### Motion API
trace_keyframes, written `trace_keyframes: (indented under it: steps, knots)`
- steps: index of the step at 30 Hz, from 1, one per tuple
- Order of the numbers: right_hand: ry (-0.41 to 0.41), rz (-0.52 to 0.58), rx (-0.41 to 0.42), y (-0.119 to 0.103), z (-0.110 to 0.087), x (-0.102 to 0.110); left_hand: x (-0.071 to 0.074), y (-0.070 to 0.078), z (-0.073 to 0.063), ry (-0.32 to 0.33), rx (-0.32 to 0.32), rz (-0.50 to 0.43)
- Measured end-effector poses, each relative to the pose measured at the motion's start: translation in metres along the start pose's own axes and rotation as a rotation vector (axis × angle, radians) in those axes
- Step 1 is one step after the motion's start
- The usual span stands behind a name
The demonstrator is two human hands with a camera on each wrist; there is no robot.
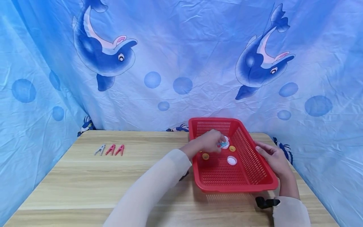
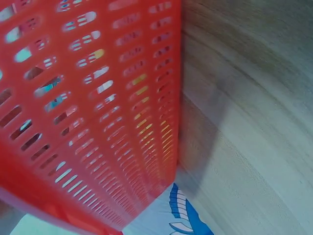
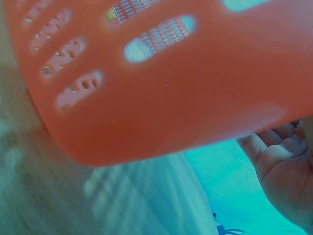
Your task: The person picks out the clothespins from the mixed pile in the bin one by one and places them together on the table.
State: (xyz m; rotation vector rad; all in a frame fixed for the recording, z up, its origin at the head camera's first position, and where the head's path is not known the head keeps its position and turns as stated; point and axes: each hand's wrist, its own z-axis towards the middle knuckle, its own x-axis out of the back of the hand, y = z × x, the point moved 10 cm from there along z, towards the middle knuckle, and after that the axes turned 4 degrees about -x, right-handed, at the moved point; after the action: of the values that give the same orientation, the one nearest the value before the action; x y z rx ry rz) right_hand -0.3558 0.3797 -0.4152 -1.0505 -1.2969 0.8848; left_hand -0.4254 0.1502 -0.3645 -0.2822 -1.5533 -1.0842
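Note:
My left hand (image 1: 212,141) reaches over the near-left rim into a red plastic basket (image 1: 227,186) and pinches a small teal clothespin (image 1: 223,144). A bit of red shows at the fingertips, too small to make out. Under the clothespin lies a white, round, scalloped piece (image 1: 226,139). With the thumb over the right rim and the fingers outside, my right hand (image 1: 275,159) holds the basket. In the left wrist view the slotted basket wall (image 2: 112,112) hides the left hand's fingers. The right wrist view shows part of the right hand (image 3: 286,166) at the basket's edge.
In the basket lie a pink-rimmed white disc (image 1: 232,160) and yellow discs (image 1: 205,156). A grey clothespin (image 1: 100,149) and two red clothespins (image 1: 110,149) stand in a row at the table's (image 1: 85,179) left. A blue dolphin-print curtain (image 1: 175,47) hangs behind.

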Motion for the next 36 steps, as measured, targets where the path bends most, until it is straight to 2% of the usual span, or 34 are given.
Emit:
trace_keyframes:
  steps: [4,10,15,20,28,36]
  knots:
    - [0.000,-0.011,0.018,-0.001,0.000,0.000,0.012,-0.003,-0.005,0.048,0.029,0.008]
    - [-0.006,0.004,0.006,0.000,0.000,0.000,0.029,-0.005,-0.011,0.096,0.003,0.090]
    - [-0.008,-0.015,0.030,-0.002,0.000,0.000,0.045,-0.013,-0.023,0.130,0.023,0.083]
    - [-0.008,-0.012,0.033,-0.002,0.000,0.000,0.059,-0.019,-0.034,0.144,0.007,0.111]
    - [-0.007,-0.023,0.037,-0.003,-0.001,0.001,0.083,-0.028,-0.056,0.167,-0.040,0.153]
    - [-0.007,-0.010,0.031,-0.002,-0.001,0.000,0.103,-0.046,-0.087,0.225,-0.058,0.166]
